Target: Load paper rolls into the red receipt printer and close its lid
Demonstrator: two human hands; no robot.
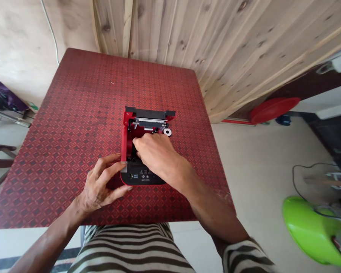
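A small red and black printer [147, 121] with its lid open stands in the middle of a red patterned table [74, 113]. My left hand [102, 184] rests with spread fingers against the printer's left front corner, steadying it. My right hand [156, 151] reaches down into the open compartment with its fingers curled; what they touch inside is hidden. A small white roll core [167, 132] sits at the right side of the compartment.
A wooden plank wall [216, 38] rises behind the table. On the floor to the right lie a red round object [272, 108], a bright green plastic item [309, 231] and a black cable [298, 178]. A chair frame [0, 163] stands at the left.
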